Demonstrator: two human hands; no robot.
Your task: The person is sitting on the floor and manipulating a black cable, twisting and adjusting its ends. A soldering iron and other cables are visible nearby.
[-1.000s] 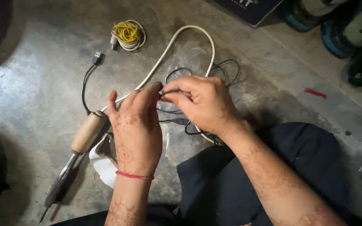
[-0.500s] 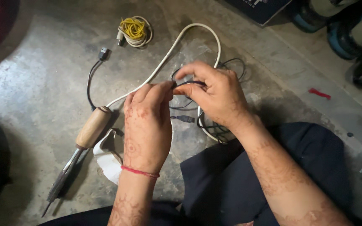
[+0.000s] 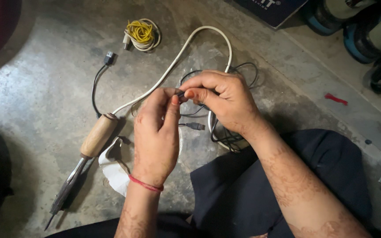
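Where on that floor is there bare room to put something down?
Bare concrete lies left of the soldering iron and the black cable, and on the right between the red scrap and the dark trouser leg. It is crowded in the middle, where both hands meet over the white cord and tangled black wires.

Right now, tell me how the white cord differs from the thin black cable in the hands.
The white cord is thicker and pale; the black cable is thin and dark. The white cord lies on the floor in one wide loop running to the wooden-handled soldering iron; the black cable is tangled in loose coils, its end pinched between the left hand and right hand. Both rest partly on the concrete floor.
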